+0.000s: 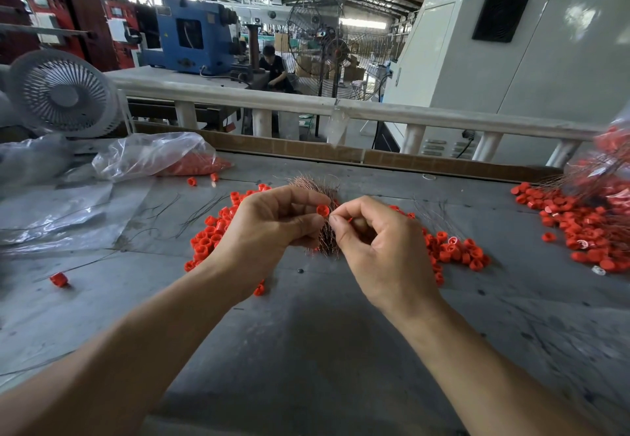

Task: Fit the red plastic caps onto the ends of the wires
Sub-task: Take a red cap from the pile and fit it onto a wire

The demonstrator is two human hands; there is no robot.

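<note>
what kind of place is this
Most likely a factory floor: a blue machine and a big pedestal fan stand under a steel roof, and loose red caps lie piled on the workbench.

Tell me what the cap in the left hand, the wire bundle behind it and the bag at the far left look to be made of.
Cap: moulded plastic by its look, uniform opaque red, slight sheen. Wire bundle: probably copper or copper-coated metal, thin pinkish-brown strands with a metallic glint. Bag: thin clear plastic film, crinkled, with glossy highlights and red caps showing through it.
</note>
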